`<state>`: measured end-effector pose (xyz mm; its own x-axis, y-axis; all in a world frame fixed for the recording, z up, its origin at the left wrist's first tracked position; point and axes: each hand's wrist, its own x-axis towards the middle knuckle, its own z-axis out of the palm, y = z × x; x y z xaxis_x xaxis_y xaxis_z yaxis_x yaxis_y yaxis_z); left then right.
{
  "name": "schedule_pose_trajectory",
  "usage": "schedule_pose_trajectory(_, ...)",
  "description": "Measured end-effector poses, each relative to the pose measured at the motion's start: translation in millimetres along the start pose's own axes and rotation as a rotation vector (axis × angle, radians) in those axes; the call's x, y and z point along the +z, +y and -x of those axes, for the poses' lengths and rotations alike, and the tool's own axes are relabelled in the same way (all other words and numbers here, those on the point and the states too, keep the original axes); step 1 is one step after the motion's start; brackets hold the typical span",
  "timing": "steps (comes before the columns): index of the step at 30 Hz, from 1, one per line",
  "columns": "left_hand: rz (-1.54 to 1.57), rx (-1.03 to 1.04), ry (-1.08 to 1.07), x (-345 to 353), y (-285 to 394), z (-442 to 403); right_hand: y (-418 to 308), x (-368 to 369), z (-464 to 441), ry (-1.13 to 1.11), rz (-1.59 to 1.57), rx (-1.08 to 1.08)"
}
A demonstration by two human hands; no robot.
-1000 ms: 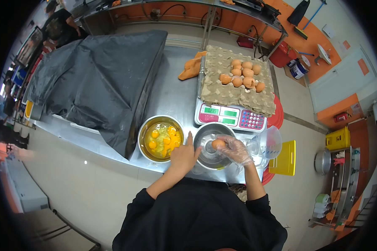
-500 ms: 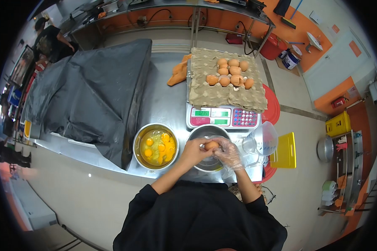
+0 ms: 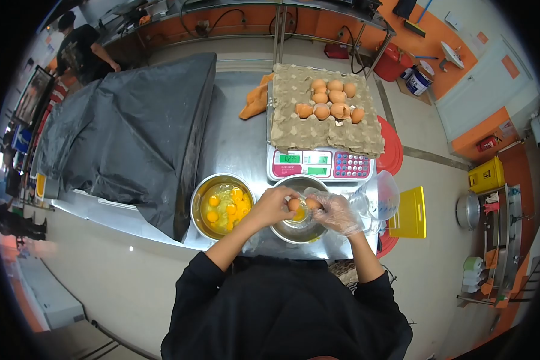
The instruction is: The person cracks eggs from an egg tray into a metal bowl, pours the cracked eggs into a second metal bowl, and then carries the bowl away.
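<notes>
Over a steel bowl (image 3: 306, 235), my bare left hand (image 3: 271, 207) holds one half of a cracked eggshell (image 3: 293, 204). My right hand (image 3: 341, 215), in a clear plastic glove, grips the other half shell (image 3: 313, 204). Between the halves, yellow yolk (image 3: 299, 214) shows above or in the bowl; I cannot tell which. Left of it stands a second steel bowl (image 3: 193, 210) with several yolks and egg white. Behind my hands, a cardboard egg tray (image 3: 288, 90) with brown eggs (image 3: 336, 86) and some broken shells rests on a digital scale (image 3: 324, 171).
A dark cover (image 3: 132, 132) drapes a large block on the left of the steel table (image 3: 234, 132). At right are a clear plastic jug (image 3: 383, 195) and a yellow board (image 3: 409, 213). An orange cloth (image 3: 257, 99) lies beside the tray. A person (image 3: 81, 51) stands far left.
The whole egg between my fingers has split into two halves. My hands have moved apart, and yolk now shows below. The person at far left has shifted right.
</notes>
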<state>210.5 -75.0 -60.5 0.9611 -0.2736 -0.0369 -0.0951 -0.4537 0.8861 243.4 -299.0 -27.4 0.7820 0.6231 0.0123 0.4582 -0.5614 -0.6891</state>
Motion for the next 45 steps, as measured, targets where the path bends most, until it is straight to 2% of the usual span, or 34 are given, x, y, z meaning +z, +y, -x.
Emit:
schedule_pose_trajectory(2, -0.082, 0.071, 0.035, -9.3, 14.5, 3.7, -20.7, -19.6, -0.6, -0.002, 0.021, -0.010)
schedule_pose_trajectory(4, -0.198, 0.200, 0.163, -19.7, 34.8, 9.4, -43.7, -36.0, 3.2, -0.003, 0.043, -0.022)
schedule_pose_trajectory(6, -0.191, 0.250, 0.214, -28.3, 60.0, 18.8, -62.9, -43.7, 7.3, 0.236, 0.236, -0.182)
schedule_pose_trajectory(7, -0.183, 0.300, 0.264, -29.2, 66.0, 21.7, -62.0, -40.5, 7.6, 0.236, 0.236, -0.181)
schedule_pose_trajectory(9, -0.198, 0.273, 0.232, -20.0, 54.7, 22.2, -53.3, -26.8, 9.5, 0.324, 0.260, -0.270)
schedule_pose_trajectory(10, -0.213, 0.245, 0.199, -13.7, 45.2, 24.1, -42.9, -12.1, 12.0, 0.324, 0.259, -0.268)
schedule_pose_trajectory(12, -0.231, 0.229, 0.187, 0.3, 17.9, 29.4, -15.5, 19.3, 14.9, 0.001, 0.316, 0.090)
schedule_pose_trajectory(13, -0.249, 0.211, 0.183, -2.6, 17.9, 25.6, -9.6, 19.9, 17.7, 0.134, 0.210, -0.154)
schedule_pose_trajectory(14, -0.251, 0.211, 0.187, -4.8, 18.6, 25.2, -6.5, 21.5, 17.4, 0.135, 0.211, -0.158)
schedule_pose_trajectory(16, 0.048, 0.122, 0.206, -14.6, 38.0, 28.9, -8.1, 28.2, 24.8, 0.408, -0.573, 0.215)
schedule_pose_trajectory(17, 0.110, 0.096, 0.196, -17.4, 37.4, 26.3, -1.8, 37.2, 22.9, 0.497, -0.893, 0.251)
schedule_pose_trajectory(18, 0.108, 0.105, 0.191, -18.1, 39.4, 23.8, 6.9, 41.6, 24.1, 0.506, -0.892, 0.247)
schedule_pose_trajectory(20, 0.600, -0.065, 0.157, -21.2, 44.7, 18.3, 19.1, 45.7, 28.5, 0.346, -1.387, 0.456)
schedule_pose_trajectory(21, 0.724, -0.045, 0.131, -19.4, 44.4, 15.8, 12.2, 46.4, 27.6, 0.307, -1.451, 0.442)
schedule_pose_trajectory(22, 0.716, -0.040, 0.122, -15.6, 42.7, 13.3, 6.8, 48.5, 26.5, 0.318, -1.456, 0.434)
schedule_pose_trajectory(24, 0.625, 0.147, 0.186, -6.8, 40.4, 8.2, -1.2, 51.8, 23.9, 0.335, -1.587, 0.275)
schedule_pose_trajectory(25, 0.557, 0.149, 0.200, -4.9, 42.3, 7.4, -4.2, 52.6, 22.8, 0.352, -1.618, 0.237)
schedule_pose_trajectory(29, 0.391, 0.188, 0.239, 3.4, 33.8, 5.1, -19.0, 40.2, 22.7, 0.346, -1.592, 0.211)
schedule_pose_trajectory(31, -0.007, 0.270, 0.286, -0.9, 40.0, 5.6, -19.1, 37.6, 21.8, 0.353, -1.596, 0.229)
schedule_pose_trajectory(32, -0.009, 0.273, 0.287, -1.7, 45.7, 5.5, -20.3, 34.8, 20.5, 0.353, -1.596, 0.225)
schedule_pose_trajectory(34, -0.016, 0.276, 0.473, -2.5, 59.0, 4.2, -22.8, 25.4, 15.6, 0.310, -1.678, 0.220)
schedule_pose_trajectory(35, -0.018, 0.283, 0.477, -5.7, 62.2, 3.8, -22.7, 19.6, 11.0, 0.310, -1.675, 0.212)
schedule_pose_trajectory(37, 0.176, 0.226, 0.558, -13.3, 65.0, 4.1, -21.4, 4.2, -3.5, 0.362, -1.589, 0.200)
schedule_pose_trajectory(38, 0.175, 0.231, 0.567, -16.0, 60.4, 5.4, -21.2, -5.5, -13.5, 0.355, -1.584, 0.193)
schedule_pose_trajectory(40, 0.143, 0.190, 0.608, -19.1, 46.1, 11.8, -21.6, -30.0, -40.7, 0.523, -1.359, 0.062)
schedule_pose_trajectory(42, 0.141, 0.164, 0.628, -17.7, 40.7, 24.0, -23.6, -62.4, -77.8, 0.553, -1.187, 0.098)
schedule_pose_trajectory(44, 0.042, 0.072, 0.593, -11.0, 30.9, 39.0, 4.5, -82.4, -132.1, 0.493, -1.014, 0.082)
schedule_pose_trajectory(45, -0.083, 0.116, 0.637, -6.0, 25.3, 45.2, -2.7, -93.2, -152.9, 0.471, -0.921, 0.143)
